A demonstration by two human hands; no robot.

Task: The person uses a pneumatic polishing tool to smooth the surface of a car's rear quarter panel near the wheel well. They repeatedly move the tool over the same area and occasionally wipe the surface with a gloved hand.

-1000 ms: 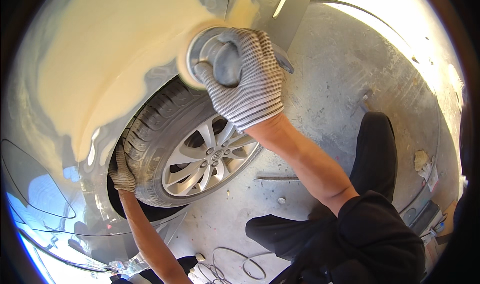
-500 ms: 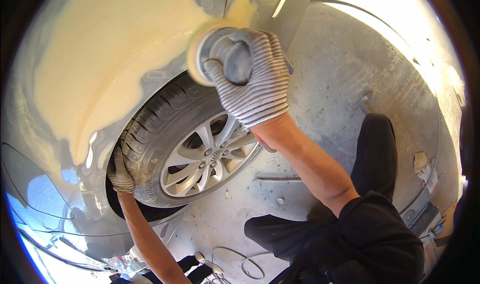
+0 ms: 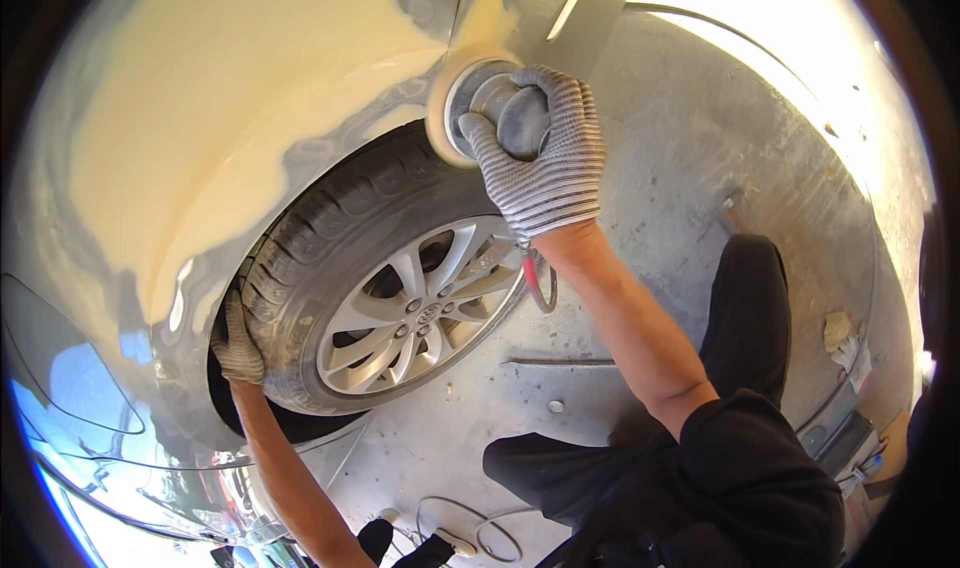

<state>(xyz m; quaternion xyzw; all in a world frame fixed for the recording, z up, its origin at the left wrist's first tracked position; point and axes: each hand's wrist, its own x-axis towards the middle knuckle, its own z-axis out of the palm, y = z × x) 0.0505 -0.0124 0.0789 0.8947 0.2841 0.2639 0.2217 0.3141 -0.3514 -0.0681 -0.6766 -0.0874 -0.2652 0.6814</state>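
My right hand [image 3: 553, 158], in a grey striped glove, is closed around the round grey head of an orbital sander [image 3: 492, 90]. The sander's pale disc lies on the car's body panel [image 3: 300, 58] at the top of the wheel arch, beside a seam. Tan filler covers much of that panel. A red-ended hose [image 3: 532, 278] hangs below my right wrist. My left hand [image 3: 237, 346], also gloved, reaches into the gap between the tire [image 3: 310, 218] and the arch's edge, its fingers stretched upward. Some of its fingertips are hard to make out.
The silver alloy wheel [image 3: 425, 313] is close under my right forearm. A thin rod [image 3: 560, 362] lies on the concrete floor, with a coiled hose [image 3: 480, 528] near another person's shoes. Crumpled paper [image 3: 838, 330] and a dark case [image 3: 838, 446] are at the right.
My right hand and the sander have moved right along the upper arch, toward the panel seam. More of the hose shows under the wrist. My left hand has stayed nearly in place.
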